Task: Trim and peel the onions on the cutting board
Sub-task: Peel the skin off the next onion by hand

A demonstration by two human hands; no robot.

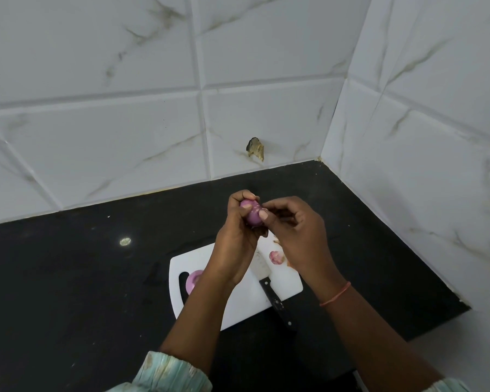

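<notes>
1. You hold a peeled purple onion (251, 212) raised above the white cutting board (238, 304).
2. Your second peeled onion (193, 280) lies at the board's left end.
3. A trimmed piece (275, 257) lies far right.

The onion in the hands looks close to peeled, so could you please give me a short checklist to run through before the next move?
1. Onion held firmly by left hand: ok.
2. Right hand fingertips pinching at the onion's skin: ok.
3. Knife set down on the cutting board, out of both hands: ok.
4. Handle overhangs the board's near edge: not ok.
5. All skin off the held onion: cannot tell.
6. Second onion on the board, partly hidden by the left arm, fully peeled: cannot tell.
</notes>
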